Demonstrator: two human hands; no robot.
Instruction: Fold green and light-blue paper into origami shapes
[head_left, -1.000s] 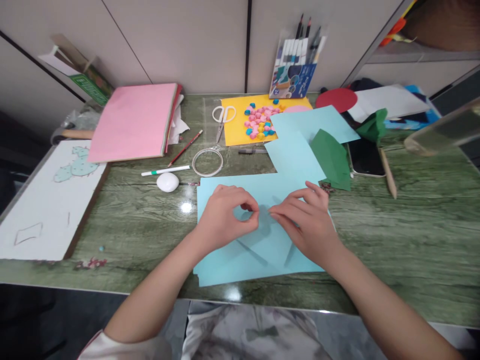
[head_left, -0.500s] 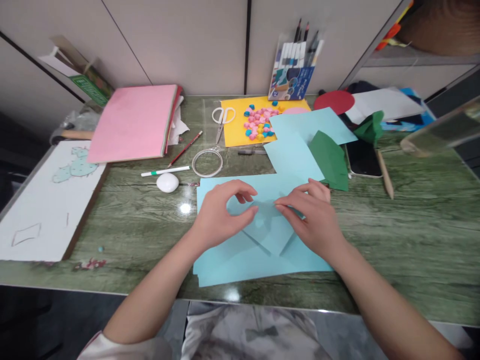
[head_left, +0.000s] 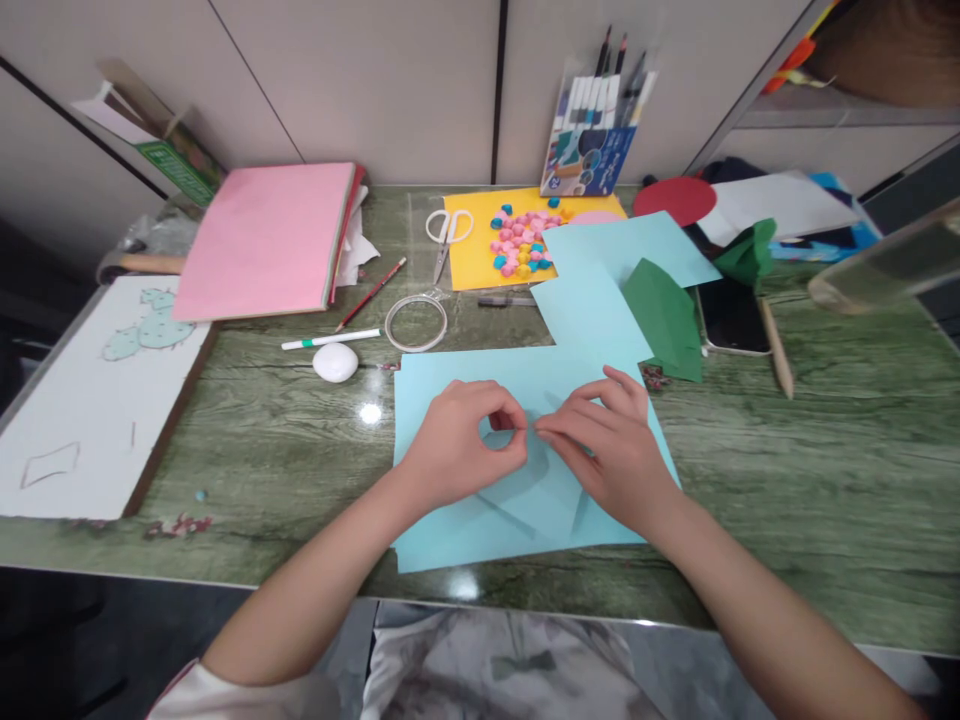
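A smaller piece of light blue paper is between my hands, over larger light blue sheets on the table. Its colour blends into the sheets, so its outline is hard to make out. My left hand pinches at its upper edge, thumb and forefinger closed. Right beside it, my right hand has its thumb and forefinger pressed together on the same paper, other fingers raised. Another cut light blue sheet lies just beyond, partly over a green paper piece.
Behind lie white scissors, a tape roll and clay balls on yellow paper. Left are a white egg shape, a marker, pink paper and a drawing board. A phone lies right.
My left hand has moved slightly right and its thumb and forefinger have closed. My right hand has shifted a little left and nearer, still pinching. The fingertips are closer together.
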